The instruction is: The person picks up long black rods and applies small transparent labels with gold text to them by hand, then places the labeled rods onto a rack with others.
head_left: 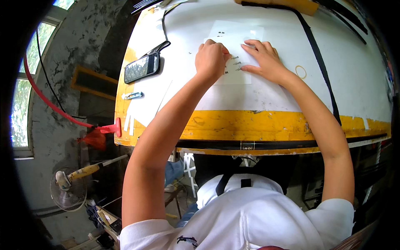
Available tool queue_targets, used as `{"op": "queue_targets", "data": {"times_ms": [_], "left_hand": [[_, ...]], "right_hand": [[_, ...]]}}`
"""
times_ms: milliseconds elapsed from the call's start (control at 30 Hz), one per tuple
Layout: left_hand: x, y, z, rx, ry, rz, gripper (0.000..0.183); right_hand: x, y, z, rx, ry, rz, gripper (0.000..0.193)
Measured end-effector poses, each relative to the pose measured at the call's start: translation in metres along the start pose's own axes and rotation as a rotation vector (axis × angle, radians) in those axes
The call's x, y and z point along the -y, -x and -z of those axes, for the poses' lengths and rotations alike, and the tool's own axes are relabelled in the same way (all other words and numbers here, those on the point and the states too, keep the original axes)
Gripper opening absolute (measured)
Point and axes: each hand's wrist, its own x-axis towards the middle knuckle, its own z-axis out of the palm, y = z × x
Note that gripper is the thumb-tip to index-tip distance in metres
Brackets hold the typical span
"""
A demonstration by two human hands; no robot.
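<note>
A thin pale sheet (235, 79) with a few small dark marks lies on the white tabletop (266, 100). Over its left part is my left hand (209, 60), fingers curled and thumb pressed in; whatever the fingertips may pinch is hidden. My right hand (266, 60) rests on the sheet's right side, thumb and fingers apart, with nothing seen in it. Small dark marks run between the two hands, close to my left fingertips and right thumb.
A phone (142, 68), a small blue-and-white tool (132, 96) and white paper strips (129, 121) lie on the left. A yellow rubber band (300, 71) and a long black strap (318, 56) lie right. A fan (68, 189) stands below left.
</note>
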Motion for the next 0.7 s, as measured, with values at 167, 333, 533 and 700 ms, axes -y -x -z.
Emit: {"op": "queue_targets", "data": {"times_ms": [167,333,533,700], "left_hand": [[-0.003,-0.003,-0.008,-0.036,-0.079,-0.056,0.017],[-0.012,-0.008,0.001,0.041,0.095,-0.090,0.018],[-0.042,0.011,0.049,0.128,0.559,-0.085,0.020],[-0.054,0.076,0.092,0.171,0.727,-0.143,0.010]], "right_hand": [[0.000,0.002,-0.003,0.000,0.074,0.003,0.067],[0.001,0.002,-0.005,-0.009,0.081,0.008,0.066],[0.002,-0.001,0.005,0.049,0.051,-0.016,0.060],[0.013,0.002,0.048,-0.107,-0.468,-0.168,0.045]]}}
